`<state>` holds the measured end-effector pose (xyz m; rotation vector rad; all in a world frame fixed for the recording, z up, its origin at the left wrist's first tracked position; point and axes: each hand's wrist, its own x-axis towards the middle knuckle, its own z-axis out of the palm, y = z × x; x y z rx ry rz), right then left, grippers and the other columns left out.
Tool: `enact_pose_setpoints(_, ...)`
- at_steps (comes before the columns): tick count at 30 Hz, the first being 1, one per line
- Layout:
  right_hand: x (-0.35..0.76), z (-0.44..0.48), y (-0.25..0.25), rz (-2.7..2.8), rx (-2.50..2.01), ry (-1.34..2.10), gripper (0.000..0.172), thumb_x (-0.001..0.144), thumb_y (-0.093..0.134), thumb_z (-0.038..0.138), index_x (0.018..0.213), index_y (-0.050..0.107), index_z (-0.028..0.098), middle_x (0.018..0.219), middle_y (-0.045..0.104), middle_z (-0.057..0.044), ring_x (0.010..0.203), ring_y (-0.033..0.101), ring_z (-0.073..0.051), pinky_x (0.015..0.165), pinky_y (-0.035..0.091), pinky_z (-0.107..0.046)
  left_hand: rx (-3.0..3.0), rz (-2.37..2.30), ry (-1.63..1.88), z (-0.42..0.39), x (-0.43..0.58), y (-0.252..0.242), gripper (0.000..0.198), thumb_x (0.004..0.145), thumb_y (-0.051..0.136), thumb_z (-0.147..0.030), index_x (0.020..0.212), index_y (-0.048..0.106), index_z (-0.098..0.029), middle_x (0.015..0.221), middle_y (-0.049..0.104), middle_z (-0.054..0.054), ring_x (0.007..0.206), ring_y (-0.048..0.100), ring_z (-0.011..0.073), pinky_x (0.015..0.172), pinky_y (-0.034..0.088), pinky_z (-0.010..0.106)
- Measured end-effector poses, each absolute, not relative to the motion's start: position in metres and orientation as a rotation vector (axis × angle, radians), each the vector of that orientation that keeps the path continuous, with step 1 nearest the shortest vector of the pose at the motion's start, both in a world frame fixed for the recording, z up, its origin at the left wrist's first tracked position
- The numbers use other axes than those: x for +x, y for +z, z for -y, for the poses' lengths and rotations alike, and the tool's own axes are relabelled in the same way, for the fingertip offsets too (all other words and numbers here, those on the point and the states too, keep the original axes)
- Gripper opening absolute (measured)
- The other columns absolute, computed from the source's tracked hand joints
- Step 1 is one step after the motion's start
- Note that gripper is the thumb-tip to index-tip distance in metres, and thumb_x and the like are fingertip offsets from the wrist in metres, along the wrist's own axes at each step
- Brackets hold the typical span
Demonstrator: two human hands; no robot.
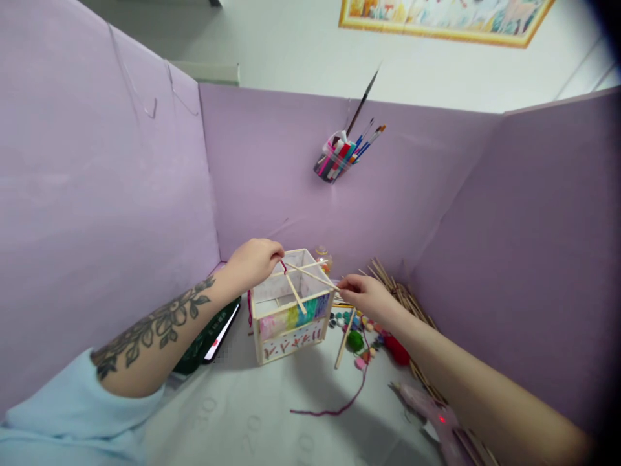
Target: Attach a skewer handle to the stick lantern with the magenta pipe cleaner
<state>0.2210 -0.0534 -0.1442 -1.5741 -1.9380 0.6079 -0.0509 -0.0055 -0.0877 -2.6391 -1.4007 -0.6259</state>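
Observation:
My left hand (259,259) is pinched above the open top of a small box-like frame of wooden sticks (257,323), with dark red yarn (284,265) between its fingers. The yarn runs down to where thin wooden sticks (297,296) meet over the box. My right hand (366,294) pinches the end of another thin stick (313,274), which slants across the box top toward the left fingers. Painted bands of colour and red marks cover the box's front. Whether the sticks are fastened together I cannot tell.
A pink glue gun (431,411) with a red light lies at the right, near a bundle of sticks (402,291). Colourful pompoms (356,341) and loose purple-red yarn (339,411) lie nearby. A phone (222,333) is at the left. Purple panels (272,162) surround the table.

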Motion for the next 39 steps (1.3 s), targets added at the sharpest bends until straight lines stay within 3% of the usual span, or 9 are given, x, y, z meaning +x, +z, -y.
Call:
enact_pose_setpoints(14, 0.22, 0.054, -0.143, 1.949, -1.599, 0.613, 0.019, 0.073, 0.051, 0.026, 0.077, 0.067, 0.016, 0.061, 0.056, 0.0, 0.055, 0.044, -0.012, 0.05, 0.031, -0.023, -2.662, 1.383, -0.562, 0.006, -0.042, -0.08, 0.027, 0.085, 0.045, -0.023, 0.094, 0.071, -0.021, 0.098, 0.073, 0.004, 0.091, 0.065, 0.0211, 0.08, 0.047, 0.03)
enact_pose_setpoints(30, 0.224, 0.048, -0.15, 1.93, -1.539, 0.663, 0.02, 0.072, 0.053, 0.026, 0.08, 0.069, 0.017, 0.063, 0.06, 0.0, 0.056, 0.048, -0.012, 0.051, 0.034, -0.023, -2.742, 1.388, -0.409, -0.01, -0.033, -0.063, 0.024, 0.081, 0.051, -0.023, 0.091, 0.072, -0.024, 0.091, 0.073, 0.003, 0.081, 0.065, 0.0187, 0.069, 0.044, 0.027)
enact_pose_setpoints(39, 0.223, 0.045, -0.146, 1.912, -1.537, 0.733, 0.018, 0.069, 0.056, 0.025, 0.077, 0.069, 0.016, 0.056, 0.053, 0.002, 0.053, 0.044, -0.01, 0.048, 0.032, -0.022, -2.84, 1.512, -0.276, -0.058, -0.022, -0.032, 0.041, 0.07, 0.063, -0.025, 0.11, 0.066, -0.019, 0.099, 0.071, 0.005, 0.081, 0.065, 0.0174, 0.066, 0.045, 0.023)
